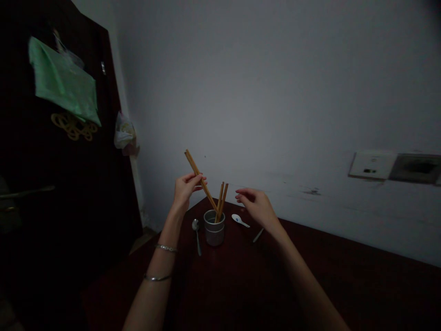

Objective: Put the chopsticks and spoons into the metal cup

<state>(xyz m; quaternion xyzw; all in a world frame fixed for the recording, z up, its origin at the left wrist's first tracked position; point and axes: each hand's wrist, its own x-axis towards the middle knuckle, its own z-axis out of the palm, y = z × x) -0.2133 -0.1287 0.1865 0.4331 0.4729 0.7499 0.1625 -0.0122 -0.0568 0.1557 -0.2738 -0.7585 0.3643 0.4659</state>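
Observation:
Pinched in my left hand [186,187] is a pair of wooden chopsticks [193,163], slanting down to the right with their lower ends inside a metal cup [214,232]. Several other chopsticks [223,197] lean in that cup toward its right side. My right hand [257,204] hovers to the right of the cup, fingers bent and slightly apart, with nothing visible in them. Below its fingertips lies a white ceramic spoon [240,220] with a blue mark. A metal spoon [196,232] rests left of the cup.
Everything stands on a dark red table [220,285] set in a wall corner. The handle-like end of a thin utensil [258,235] shows beside my right forearm. A dark door [69,184] with a green cloth [64,80] is at left; wall sockets [372,165] are at right.

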